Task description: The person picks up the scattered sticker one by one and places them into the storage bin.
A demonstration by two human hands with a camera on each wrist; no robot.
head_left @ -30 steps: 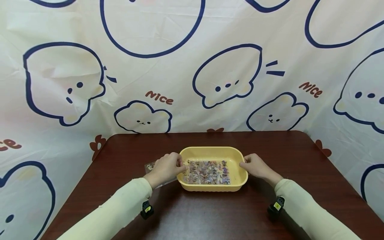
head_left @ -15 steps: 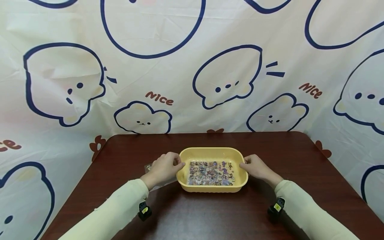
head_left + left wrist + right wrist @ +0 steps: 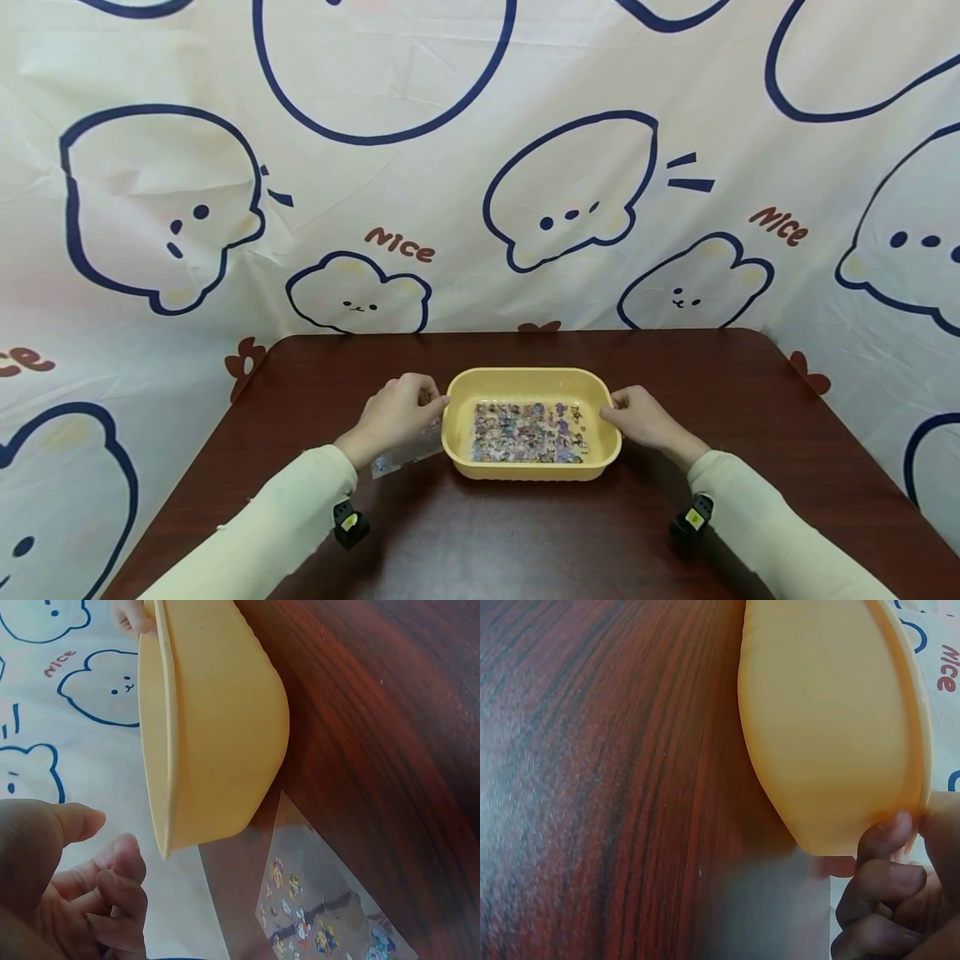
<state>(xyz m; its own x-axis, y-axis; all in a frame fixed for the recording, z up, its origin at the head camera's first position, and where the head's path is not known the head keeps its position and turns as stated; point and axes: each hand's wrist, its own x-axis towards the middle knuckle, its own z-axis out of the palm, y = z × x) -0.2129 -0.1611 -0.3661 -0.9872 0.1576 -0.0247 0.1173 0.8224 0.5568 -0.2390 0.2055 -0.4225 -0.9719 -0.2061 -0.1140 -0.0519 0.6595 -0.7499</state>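
A yellow plastic basin [image 3: 532,472] stands on the table in front of me. On its floor lie many small multicoloured cartoon pieces [image 3: 528,433], packed close together at the left and looser at the right. My right hand [image 3: 645,417] pinches the basin's right rim between thumb and fingers, as the right wrist view [image 3: 889,885] also has it. At the other end, my left hand [image 3: 397,417] is just off the left rim. In the left wrist view its thumb and loosely bent fingers [image 3: 120,862] stand apart with nothing between them.
A clear sheet with cartoon stickers [image 3: 315,907] lies on the table left of the basin, partly under my left hand in the head view. The dark wood table [image 3: 525,542] ends at a white cloth backdrop [image 3: 450,192] with blue drawings.
My left hand has drawn back from inside the basin's left end, past the rim, to the left. The cartoon pieces sit slightly further right in the basin. My right hand keeps its hold.
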